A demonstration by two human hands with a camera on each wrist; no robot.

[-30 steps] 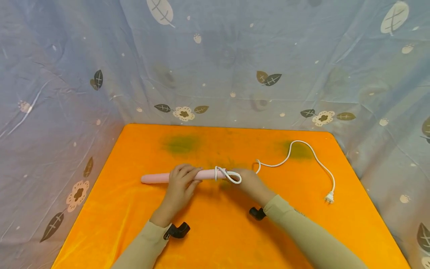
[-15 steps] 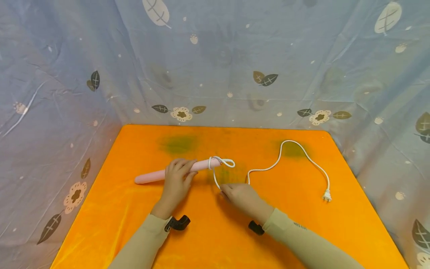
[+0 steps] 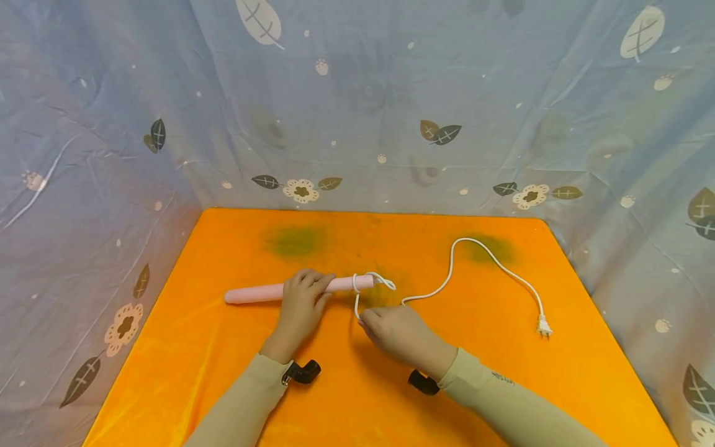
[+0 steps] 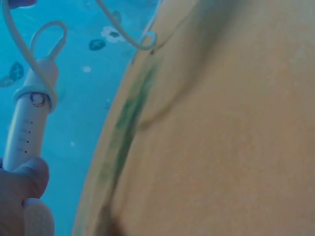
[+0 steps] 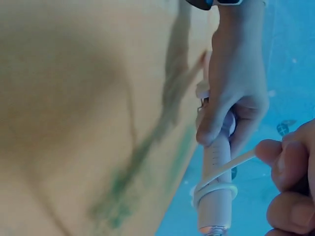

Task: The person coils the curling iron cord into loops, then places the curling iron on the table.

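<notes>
A pink curling iron (image 3: 254,293) lies across the head view, held above the orange table. My left hand (image 3: 304,304) grips it around the middle, fingers over the top and thumb on the near side. Its white power cord (image 3: 426,297) leaves the right end, makes a small loop and wraps around the handle. My right hand (image 3: 402,332) pinches the cord just below and right of that wrap, drawing it towards me. In the left wrist view, a round button and a row of dots show on the handle (image 4: 29,128). The right wrist view shows the cord slanting taut from the wrap to my fingertips (image 5: 268,151).
The rest of the cord curves over the orange tabletop (image 3: 335,397) to a two-pin plug (image 3: 544,326) at the right. A patterned grey-blue curtain (image 3: 357,112) closes off the back and sides. Black wrist mounts (image 3: 304,372) sit at both cuffs.
My right hand has come down from the handle's end, pulling the cord towards me and left. The iron's right end rose, then lowered. The trailing cord and plug shifted slightly left.
</notes>
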